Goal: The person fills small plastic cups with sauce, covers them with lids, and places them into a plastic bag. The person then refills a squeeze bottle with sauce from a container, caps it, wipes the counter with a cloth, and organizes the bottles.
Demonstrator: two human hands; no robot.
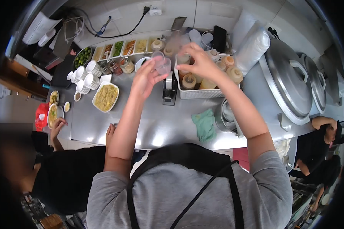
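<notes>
steel counter [153,126], green cloth [205,125], white basket [200,94]

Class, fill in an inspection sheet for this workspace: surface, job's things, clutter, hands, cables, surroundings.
Surface: steel counter, shiny.
Job's things: clear plastic containers, held; white basket of bottles.
Clutter: green cloth, tape dispenser, stacked white cups.
Hands: left hand holds the containers; right hand curves above the basket, its grip unclear.
Cables: black cable along the wall, ending in a plug.
Surroundings: co-worker in black at left, people at right, large lidded pots.
</notes>
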